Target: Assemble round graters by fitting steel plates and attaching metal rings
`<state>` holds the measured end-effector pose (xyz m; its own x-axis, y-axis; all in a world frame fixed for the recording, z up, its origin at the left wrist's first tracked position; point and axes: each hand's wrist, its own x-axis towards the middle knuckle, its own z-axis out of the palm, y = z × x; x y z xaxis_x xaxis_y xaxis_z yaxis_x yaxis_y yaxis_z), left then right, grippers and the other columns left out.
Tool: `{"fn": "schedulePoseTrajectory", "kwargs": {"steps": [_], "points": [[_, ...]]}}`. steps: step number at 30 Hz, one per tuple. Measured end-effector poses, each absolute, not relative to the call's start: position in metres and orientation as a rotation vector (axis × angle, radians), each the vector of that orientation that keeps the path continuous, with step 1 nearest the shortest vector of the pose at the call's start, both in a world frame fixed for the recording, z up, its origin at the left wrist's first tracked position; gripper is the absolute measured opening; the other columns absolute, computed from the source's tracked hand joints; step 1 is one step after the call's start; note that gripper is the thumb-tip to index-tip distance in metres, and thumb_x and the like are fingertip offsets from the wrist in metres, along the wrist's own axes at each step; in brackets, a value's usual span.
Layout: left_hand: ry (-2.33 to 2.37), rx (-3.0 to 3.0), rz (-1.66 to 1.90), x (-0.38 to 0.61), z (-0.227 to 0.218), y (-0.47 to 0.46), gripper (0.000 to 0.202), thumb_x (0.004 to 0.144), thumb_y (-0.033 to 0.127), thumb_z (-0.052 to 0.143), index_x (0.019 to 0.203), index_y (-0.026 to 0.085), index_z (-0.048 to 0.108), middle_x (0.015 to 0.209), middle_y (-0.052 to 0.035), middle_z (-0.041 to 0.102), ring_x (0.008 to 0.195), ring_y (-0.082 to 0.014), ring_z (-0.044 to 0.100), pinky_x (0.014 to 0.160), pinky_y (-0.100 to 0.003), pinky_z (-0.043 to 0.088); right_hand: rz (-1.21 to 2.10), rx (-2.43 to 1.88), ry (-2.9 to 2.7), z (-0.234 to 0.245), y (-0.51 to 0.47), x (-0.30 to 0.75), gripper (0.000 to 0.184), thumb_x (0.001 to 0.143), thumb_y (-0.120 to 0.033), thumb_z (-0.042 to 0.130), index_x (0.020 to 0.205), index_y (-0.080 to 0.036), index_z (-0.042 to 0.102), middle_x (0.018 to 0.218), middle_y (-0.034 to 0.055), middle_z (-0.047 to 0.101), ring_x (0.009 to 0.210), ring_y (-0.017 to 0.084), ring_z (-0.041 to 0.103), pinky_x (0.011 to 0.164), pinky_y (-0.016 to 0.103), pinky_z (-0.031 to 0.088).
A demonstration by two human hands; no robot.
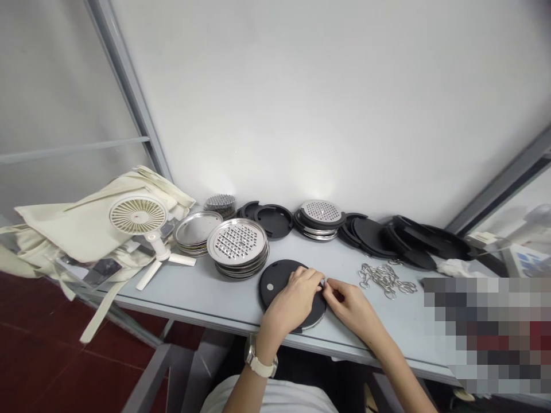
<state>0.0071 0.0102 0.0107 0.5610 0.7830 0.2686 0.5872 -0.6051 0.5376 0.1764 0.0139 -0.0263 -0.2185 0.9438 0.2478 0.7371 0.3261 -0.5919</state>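
Desk [202,289] before us, and we've black disc [278,278] flat by its near edge! Our left hand [299,292] lies across it, our right hand [346,301] works the rim; whether either truly grasps, we can't tell. Metal clips [384,277] sit rightward.

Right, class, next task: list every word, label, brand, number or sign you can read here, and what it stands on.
None can be read.
Blue-and-white package, right edge: marking too blurred to read.
Watch: any markings too small to read.
Black disc: pale round spot, no lettering visible.
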Motion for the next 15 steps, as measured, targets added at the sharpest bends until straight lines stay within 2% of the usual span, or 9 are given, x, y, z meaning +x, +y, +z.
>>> {"fn": "schedulePoseTrajectory", "kwargs": {"steps": [15], "points": [[1.095, 2.448, 0.686, 0.006, 0.0085, 0.0134, 0.021, 0.095, 0.012, 0.035, 0.105, 0.02, 0.051, 0.107, -0.0039, 0.055, 0.101, -0.0188, 0.048, 0.09, -0.033, 0.04, 0.558, -1.45, -1.986, -0.0249, 0.0147, 0.1757, 0.035, 0.09, -0.039, 0.036, 0.06, -0.021, 0.035, 0.05, -0.0053, 0.037, 0.049, 0.01, 0.033, 0.048, 0.022, 0.027]]}}
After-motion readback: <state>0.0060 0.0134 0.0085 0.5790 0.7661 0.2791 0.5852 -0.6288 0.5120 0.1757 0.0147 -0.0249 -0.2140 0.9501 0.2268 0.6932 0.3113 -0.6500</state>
